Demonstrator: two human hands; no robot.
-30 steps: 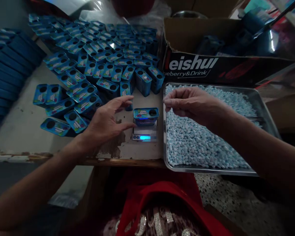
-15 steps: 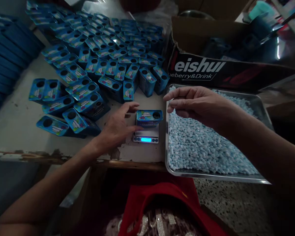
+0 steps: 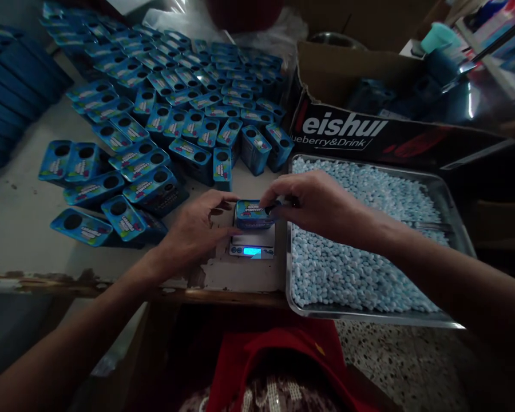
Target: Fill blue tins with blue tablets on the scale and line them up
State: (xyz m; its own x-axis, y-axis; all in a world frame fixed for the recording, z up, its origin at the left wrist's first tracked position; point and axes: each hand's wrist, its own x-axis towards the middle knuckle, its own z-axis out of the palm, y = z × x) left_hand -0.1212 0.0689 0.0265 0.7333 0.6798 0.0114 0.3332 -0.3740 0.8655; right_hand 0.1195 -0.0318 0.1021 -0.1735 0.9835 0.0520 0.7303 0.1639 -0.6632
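Note:
A blue candy tin (image 3: 252, 214) with a round hole in its top stands on a small digital scale (image 3: 251, 239) with a lit blue display. My left hand (image 3: 197, 226) is at the tin's left side, thumb and fingers apart around its near and far corners; I cannot tell how firmly they touch it. My right hand (image 3: 311, 197) is closed in a pinch over the tin's hole, which its fingers mostly hide. What lies in that pinch is hidden. Right of the scale, a metal tray (image 3: 288, 269) holds many small pale-blue candies (image 3: 347, 269).
Many similar blue tins (image 3: 193, 123) with open holes crowd the table's left and back. More blue tins are stacked at far left. Behind the tray stands a black cardboard box (image 3: 339, 129) with blue items inside. A metal utensil (image 3: 431, 226) lies on the candies.
My right hand has moved left and down from above the tray's edge to the tin's hole. The left hand stays beside the tin. The view has shifted slightly.

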